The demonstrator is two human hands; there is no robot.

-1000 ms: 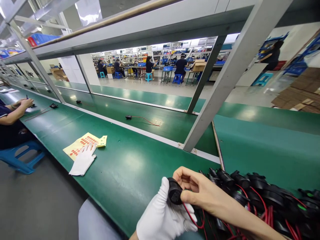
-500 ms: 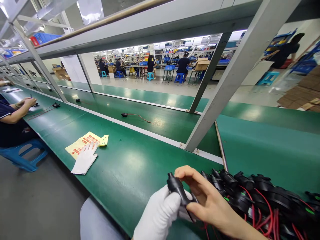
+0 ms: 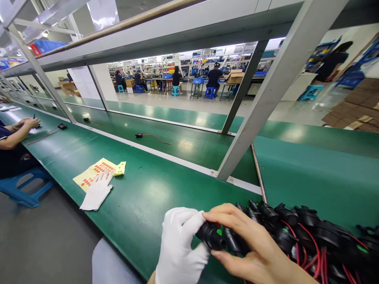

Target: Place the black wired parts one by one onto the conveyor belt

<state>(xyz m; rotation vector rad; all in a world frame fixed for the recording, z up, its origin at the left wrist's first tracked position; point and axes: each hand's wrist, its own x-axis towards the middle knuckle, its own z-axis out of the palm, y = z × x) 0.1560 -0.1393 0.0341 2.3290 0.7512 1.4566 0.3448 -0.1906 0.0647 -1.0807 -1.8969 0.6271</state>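
Note:
My left hand (image 3: 182, 240), in a white glove, is closed around a small black pump-like part (image 3: 211, 236) with a green dot on its side. My bare right hand (image 3: 248, 244) has its fingertips at the upper side of the part and its thumb below the near end. Much of the part is hidden by the glove. Just beyond my right hand lies a pile of similar black parts (image 3: 314, 221) with red wires, some marked with green dots.
On the green bench (image 3: 142, 205) lie a white glove (image 3: 96, 194) and a yellow sheet of red stickers (image 3: 90, 173). A single black part (image 3: 139, 135) with its wire rests on the belt behind. A slanted metal post (image 3: 260, 106) rises ahead. A co-worker's hands (image 3: 28, 123) are at far left.
The black part has been turned in my hands, so its end and green dot now face me. My gloved hand has rolled over it. The part on the belt has shifted left.

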